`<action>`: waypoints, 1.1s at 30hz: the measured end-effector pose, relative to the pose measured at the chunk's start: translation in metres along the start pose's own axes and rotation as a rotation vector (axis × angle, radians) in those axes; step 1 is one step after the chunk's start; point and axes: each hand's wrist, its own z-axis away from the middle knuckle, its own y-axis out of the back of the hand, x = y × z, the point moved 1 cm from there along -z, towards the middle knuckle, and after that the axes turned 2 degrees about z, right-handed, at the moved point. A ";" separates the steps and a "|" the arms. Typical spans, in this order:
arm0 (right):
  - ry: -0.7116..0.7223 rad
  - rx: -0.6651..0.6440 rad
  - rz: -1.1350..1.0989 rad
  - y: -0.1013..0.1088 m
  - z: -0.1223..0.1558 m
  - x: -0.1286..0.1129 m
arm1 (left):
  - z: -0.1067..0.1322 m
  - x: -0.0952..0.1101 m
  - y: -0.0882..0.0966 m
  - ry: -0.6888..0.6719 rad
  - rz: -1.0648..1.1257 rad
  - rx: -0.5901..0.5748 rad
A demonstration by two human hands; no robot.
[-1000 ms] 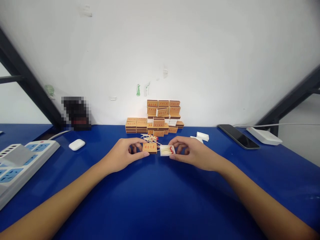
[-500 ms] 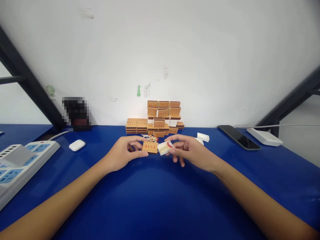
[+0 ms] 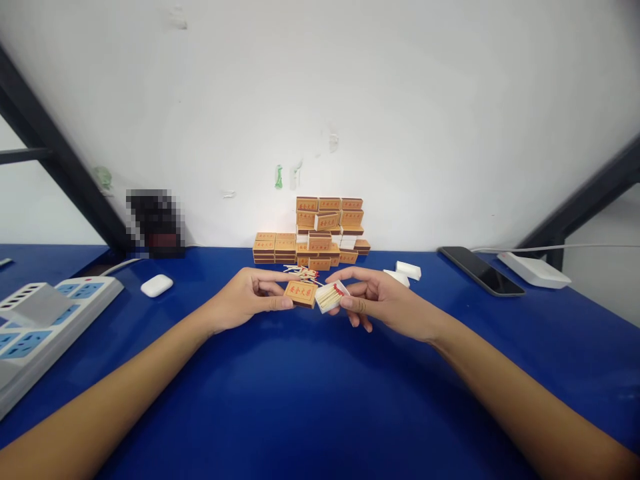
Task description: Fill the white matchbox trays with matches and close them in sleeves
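Between thumb and fingers, my left hand [image 3: 253, 297] grips an orange matchbox sleeve [image 3: 301, 293] with red lettering on top. My right hand [image 3: 383, 300] pinches a white matchbox tray [image 3: 327, 305], tilted, with several red-tipped matches [image 3: 334, 293] lying in it. The tray's left corner is right beside the sleeve's right end; whether they touch I cannot tell. Just behind the sleeve, a loose heap of matches [image 3: 303, 272] lies on the blue table [image 3: 320, 393].
Stacked matchboxes [image 3: 330, 230] stand against the wall, with a lower stack [image 3: 274, 248] to their left. White pieces [image 3: 408, 270] and a phone [image 3: 480, 270] lie to the right. A white earbud case [image 3: 157, 285] and a power strip [image 3: 65, 320] are on the left.
The sleeve has tipped so its dark front side shows more. The tray stays close beside it in my right hand. The whole view has shifted slightly.
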 end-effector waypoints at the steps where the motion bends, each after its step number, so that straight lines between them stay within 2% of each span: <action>1: 0.005 0.030 0.010 -0.001 -0.001 0.001 | 0.000 0.000 -0.001 0.001 -0.001 -0.007; 12: 0.086 0.270 -0.107 -0.022 -0.006 0.005 | 0.004 0.004 -0.008 0.041 0.169 0.034; 21: 0.145 0.377 -0.081 -0.028 -0.007 0.003 | 0.005 0.006 -0.019 0.108 0.399 0.105; 27: 0.141 0.421 -0.083 -0.028 -0.006 0.003 | 0.007 0.010 -0.028 0.128 0.450 0.109; 33: 0.130 0.395 -0.083 -0.029 -0.006 0.001 | 0.009 0.012 -0.031 0.120 0.448 0.114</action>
